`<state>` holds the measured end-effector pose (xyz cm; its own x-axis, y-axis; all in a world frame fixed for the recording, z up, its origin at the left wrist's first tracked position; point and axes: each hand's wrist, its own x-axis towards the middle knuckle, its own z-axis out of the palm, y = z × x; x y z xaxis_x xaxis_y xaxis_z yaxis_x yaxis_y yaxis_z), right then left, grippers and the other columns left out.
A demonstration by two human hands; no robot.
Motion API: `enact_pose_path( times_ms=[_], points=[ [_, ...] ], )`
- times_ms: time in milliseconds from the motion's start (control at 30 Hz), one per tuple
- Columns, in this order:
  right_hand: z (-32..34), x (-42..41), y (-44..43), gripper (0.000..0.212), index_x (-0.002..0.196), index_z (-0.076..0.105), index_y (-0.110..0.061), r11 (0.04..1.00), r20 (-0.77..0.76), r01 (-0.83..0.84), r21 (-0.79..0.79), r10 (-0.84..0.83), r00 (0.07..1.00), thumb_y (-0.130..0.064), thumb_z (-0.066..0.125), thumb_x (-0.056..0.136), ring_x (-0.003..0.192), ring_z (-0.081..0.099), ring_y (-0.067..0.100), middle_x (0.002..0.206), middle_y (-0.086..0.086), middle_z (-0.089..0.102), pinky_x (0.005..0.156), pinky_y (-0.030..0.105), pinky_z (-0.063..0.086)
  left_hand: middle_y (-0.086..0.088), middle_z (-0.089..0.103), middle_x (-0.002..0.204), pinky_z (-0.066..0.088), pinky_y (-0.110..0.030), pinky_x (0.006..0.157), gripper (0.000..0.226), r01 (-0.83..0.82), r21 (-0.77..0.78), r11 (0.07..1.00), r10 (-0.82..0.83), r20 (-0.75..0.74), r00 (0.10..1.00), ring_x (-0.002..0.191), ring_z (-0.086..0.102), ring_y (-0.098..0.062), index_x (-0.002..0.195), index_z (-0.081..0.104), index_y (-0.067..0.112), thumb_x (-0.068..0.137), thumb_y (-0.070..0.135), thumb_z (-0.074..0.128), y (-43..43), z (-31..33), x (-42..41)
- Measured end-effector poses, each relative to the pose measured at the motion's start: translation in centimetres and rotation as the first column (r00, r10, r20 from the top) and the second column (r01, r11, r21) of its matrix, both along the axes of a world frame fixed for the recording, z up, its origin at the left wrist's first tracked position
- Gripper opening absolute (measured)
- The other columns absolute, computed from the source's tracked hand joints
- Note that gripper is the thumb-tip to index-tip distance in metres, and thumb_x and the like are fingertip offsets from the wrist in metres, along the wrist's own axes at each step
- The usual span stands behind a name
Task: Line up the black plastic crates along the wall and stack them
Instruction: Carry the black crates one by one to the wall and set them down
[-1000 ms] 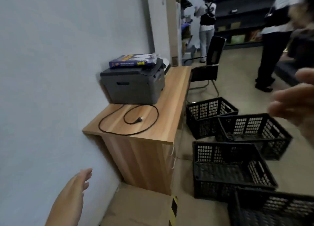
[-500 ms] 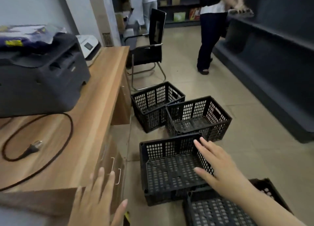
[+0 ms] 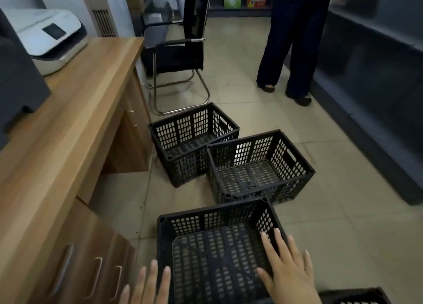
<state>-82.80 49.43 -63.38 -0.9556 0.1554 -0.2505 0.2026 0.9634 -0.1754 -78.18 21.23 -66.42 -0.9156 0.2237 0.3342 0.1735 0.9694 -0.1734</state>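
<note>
I see three black perforated plastic crates on the beige tiled floor, all upright with open tops, plus the corner of a fourth at the near right edge.

The nearest black crate sits at the bottom centre, just right of the wooden desk's drawer front. It is cut off by the frame's bottom edge, so I cannot tell its long axis.

My right hand is spread flat, fingers splayed and released, over the crate's right wall; whether it touches the rim I cannot tell. My left hand is also open with fingers apart and holding nothing, low at the crate's near left corner, between the crate and the drawers.

The middle black crate lies farther off and to the right, its long axis running left to right and skewed slightly, with a handle slot in its right end wall. Its near wall sits just beside the nearest crate's far right corner.

The far black crate lies behind and to the left of it, with the same skew, its right corner touching or overlapped by the middle crate.

A black chair with a chrome frame stands beyond the crates. A white printer sits on the wooden tabletop at left. A person in dark trousers stands at far right beside dark shelving.
</note>
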Motion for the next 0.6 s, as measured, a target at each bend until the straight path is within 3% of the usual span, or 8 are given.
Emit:
enact_pose_path(
  times_ms=[100, 167, 233, 333, 400, 467, 533, 600],
  points=[
    [-2.1, -0.5, 0.0, 0.079, 0.126, 0.038, -0.04, 1.0, 0.051, 0.012, 0.027, -0.013, 0.999, -0.064, 0.047, 0.052, 0.102, 0.064, 0.021, 0.111, -0.005, 0.07, 0.085, 0.043, 0.028, -0.005, -0.008, 0.158, -0.004, -0.042, 0.116, 0.059, -0.004, 0.054, 0.999, 0.002, 0.034, 0.999, 0.145, -0.009, -0.022, 0.148, 0.003, 0.019, 0.094, 0.04, 0.011, 0.9, -1.8, -2.0],
    [-2.8, -0.8, 0.0, 0.073, 0.125, 0.041, -0.039, 0.999, 0.034, -0.011, 0.048, 0.01, 0.999, -0.062, 0.038, 0.056, 0.108, 0.055, 0.02, 0.112, -0.003, 0.069, 0.086, 0.045, 0.027, -0.004, -0.009, 0.158, -0.004, -0.041, 0.116, 0.064, -0.005, 0.088, 0.996, -0.002, 0.082, 0.997, 0.145, -0.009, -0.021, 0.148, 0.002, 0.02, 0.092, 0.048, 0.013, 1.4, -2.9, -3.0],
    [-3.7, -0.8, 0.2, 0.083, 0.137, 0.027, -0.044, 0.997, -0.006, 0.002, 0.083, -0.002, 1.0, -0.062, 0.043, 0.057, 0.112, 0.043, 0.019, 0.116, -0.004, 0.067, 0.089, 0.045, 0.027, 0.0, -0.01, 0.158, -0.005, -0.04, 0.116, 0.077, -0.034, 0.163, 0.986, 0.009, 0.156, 0.988, 0.145, -0.01, -0.018, 0.148, 0.002, 0.022, 0.085, 0.064, 0.014, 1.8, -3.5, -3.8],
    [-4.5, -0.5, 0.1, 0.113, 0.143, 0.008, -0.036, 0.991, 0.047, 0.044, 0.126, -0.051, 0.998, -0.062, 0.072, 0.053, 0.127, 0.032, 0.018, 0.132, -0.003, 0.056, 0.098, 0.05, 0.038, 0.007, -0.014, 0.157, -0.008, -0.035, 0.115, 0.084, -0.097, 0.261, 0.96, 0.029, 0.253, 0.967, 0.144, -0.014, -0.012, 0.148, 0.003, 0.029, 0.078, 0.074, 0.011, 2.7, -4.1, -4.1],
    [-4.1, -0.1, 0.0, 0.095, 0.139, -0.011, -0.034, 0.995, 0.069, 0.031, 0.091, -0.037, 0.997, -0.058, 0.056, 0.077, 0.143, 0.0, 0.016, 0.156, -0.004, 0.016, 0.111, 0.052, 0.019, 0.008, -0.016, 0.156, -0.01, -0.034, 0.115, 0.083, -0.125, 0.277, 0.953, 0.031, 0.323, 0.946, 0.143, -0.015, -0.011, 0.145, 0.015, 0.027, 0.077, 0.076, 0.01, 3.5, -4.6, -3.8],
    [-4.3, 0.7, 0.4, 0.075, 0.138, -0.022, -0.038, 0.999, 0.132, 0.036, 0.021, -0.039, 0.99, -0.054, 0.034, 0.09, 0.142, -0.018, 0.018, 0.156, -0.007, -0.016, 0.115, 0.05, -0.002, 0.009, -0.017, 0.156, -0.011, -0.033, 0.115, 0.086, -0.146, 0.285, 0.947, 0.028, 0.379, 0.925, 0.143, -0.016, -0.01, 0.139, 0.028, 0.02, 0.077, 0.076, 0.009, 4.2, -5.2, -3.2],
    [-4.8, 2.1, 1.0, 0.072, 0.137, -0.025, -0.038, 0.999, 0.178, 0.051, 0.008, -0.051, 0.983, -0.052, 0.03, 0.092, 0.142, -0.019, 0.021, 0.153, -0.008, -0.024, 0.114, 0.05, -0.005, 0.009, -0.017, 0.156, -0.011, -0.033, 0.115, 0.086, -0.14, 0.297, 0.945, 0.008, 0.406, 0.914, 0.143, -0.016, -0.01, 0.137, 0.031, 0.019, 0.077, 0.076, 0.009, 4.9, -6.0, -2.3],
    [-5.4, 3.5, 1.7, 0.075, 0.133, -0.023, -0.036, 0.997, 0.128, 0.072, 0.004, -0.071, 0.989, -0.051, 0.037, 0.091, 0.144, -0.008, 0.023, 0.153, -0.007, -0.017, 0.114, 0.053, 0.002, 0.007, -0.013, 0.157, -0.01, -0.033, 0.115, 0.087, -0.143, 0.309, 0.94, -0.007, 0.437, 0.899, 0.143, -0.015, -0.01, 0.14, 0.026, 0.02, 0.077, 0.077, 0.008, 5.8, -6.7, -1.3]
  ],
)
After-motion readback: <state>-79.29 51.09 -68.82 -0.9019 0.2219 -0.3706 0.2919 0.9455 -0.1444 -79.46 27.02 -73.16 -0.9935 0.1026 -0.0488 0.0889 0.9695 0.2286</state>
